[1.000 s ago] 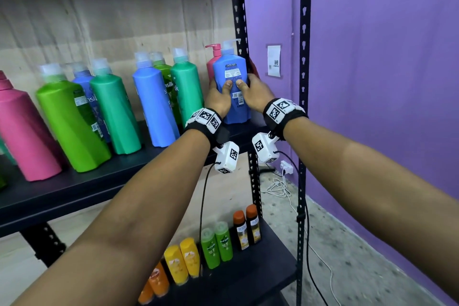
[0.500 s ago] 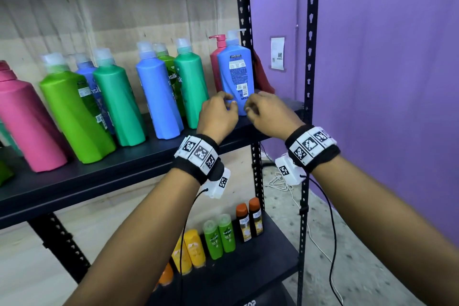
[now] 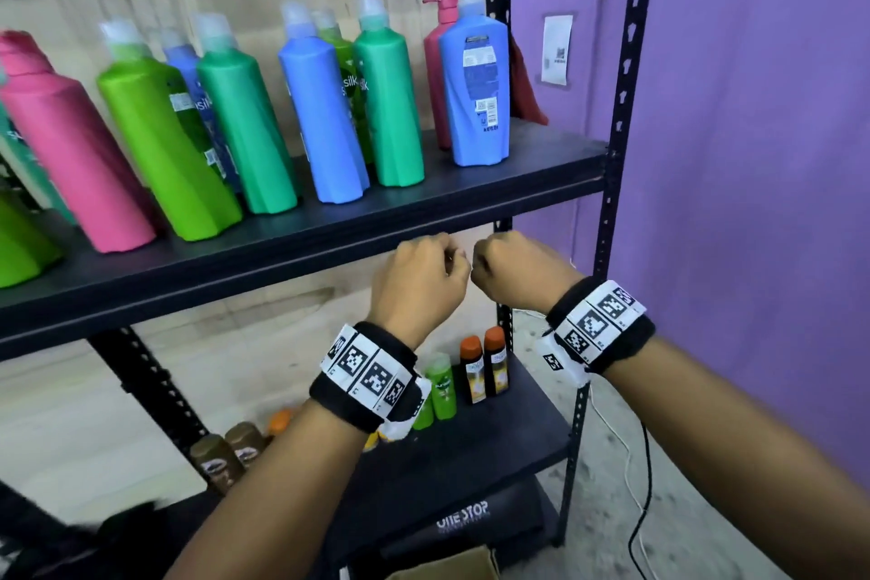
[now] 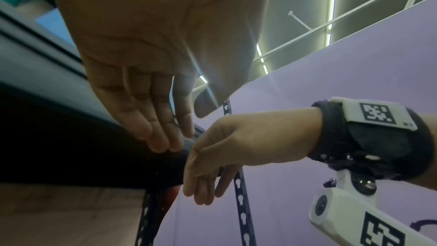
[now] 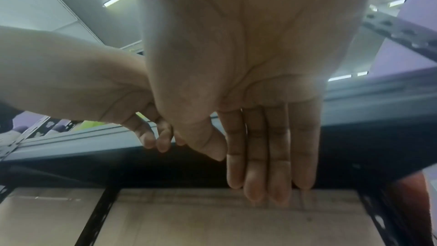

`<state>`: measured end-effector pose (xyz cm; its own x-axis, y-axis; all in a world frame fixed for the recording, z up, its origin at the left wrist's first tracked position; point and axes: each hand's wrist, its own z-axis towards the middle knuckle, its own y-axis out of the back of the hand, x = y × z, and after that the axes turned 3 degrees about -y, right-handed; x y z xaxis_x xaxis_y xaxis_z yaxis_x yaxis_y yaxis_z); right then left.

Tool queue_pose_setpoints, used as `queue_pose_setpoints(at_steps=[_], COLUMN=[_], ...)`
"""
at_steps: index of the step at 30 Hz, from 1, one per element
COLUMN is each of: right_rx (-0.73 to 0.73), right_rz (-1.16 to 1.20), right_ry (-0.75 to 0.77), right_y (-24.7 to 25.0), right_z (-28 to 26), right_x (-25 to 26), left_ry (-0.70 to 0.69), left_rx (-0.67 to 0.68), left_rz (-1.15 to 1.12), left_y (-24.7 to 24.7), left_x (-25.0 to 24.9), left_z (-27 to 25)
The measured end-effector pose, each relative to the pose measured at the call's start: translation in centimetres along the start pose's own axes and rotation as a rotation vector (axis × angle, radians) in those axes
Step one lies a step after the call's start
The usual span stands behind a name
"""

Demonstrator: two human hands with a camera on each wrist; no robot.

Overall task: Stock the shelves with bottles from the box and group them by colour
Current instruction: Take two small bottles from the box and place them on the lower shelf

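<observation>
A blue bottle point(image 3: 475, 80) with its white back label facing me stands upright at the right end of the upper black shelf point(image 3: 471, 193), in front of a pink pump bottle point(image 3: 435, 61). Left of it stand blue point(image 3: 320, 108), green point(image 3: 390, 99), lime point(image 3: 160, 141) and pink point(image 3: 70, 141) bottles, mixed in colour. My left hand point(image 3: 423, 268) and right hand point(image 3: 513, 264) hang side by side just below the shelf's front edge. Both hold nothing. The wrist views show the left fingers point(image 4: 153, 134) and the right fingers point(image 5: 260, 156) loose and nearly straight.
On the lower shelf point(image 3: 471, 452) stand small orange-capped point(image 3: 485, 367), green point(image 3: 440, 386) and brown point(image 3: 230, 452) bottles. A cardboard box corner point(image 3: 452, 565) shows at the bottom. A black upright post point(image 3: 621, 108) and a purple wall point(image 3: 753, 155) close the right side; a cable point(image 3: 635, 509) lies on the floor.
Both hands have let go of the blue bottle, which stays standing on the upper shelf. They have dropped towards me, below the shelf's front edge.
</observation>
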<state>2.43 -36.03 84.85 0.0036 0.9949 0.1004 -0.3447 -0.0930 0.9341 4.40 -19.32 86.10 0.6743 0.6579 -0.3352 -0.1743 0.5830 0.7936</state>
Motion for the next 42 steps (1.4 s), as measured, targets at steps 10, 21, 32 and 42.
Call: queue_pose_setpoints(at_steps=[10,21,32,42], right_rx=[0.427,0.841,1.113,1.334], right_rz=[0.049,0.135,0.128,0.146], right_ry=[0.039,0.117,0.109,0.066], right_y=[-9.5,-20.4,-29.0,-37.3], right_z=[-3.4,-10.4,-17.7,-21.3], right_x=[3.9,8.6,8.4,12.1], left_ry=[0.284,0.554,0.843,1.03], left_rx=[0.336,0.727,0.986,1.013], left_rz=[0.16,0.2,0.2,0.107], left_y=[-7.0,-12.1,-15.9,-19.0], left_x=[8.3,16.1,17.9,22.9], left_z=[-9.4,-22.2,-32.3,-38.2])
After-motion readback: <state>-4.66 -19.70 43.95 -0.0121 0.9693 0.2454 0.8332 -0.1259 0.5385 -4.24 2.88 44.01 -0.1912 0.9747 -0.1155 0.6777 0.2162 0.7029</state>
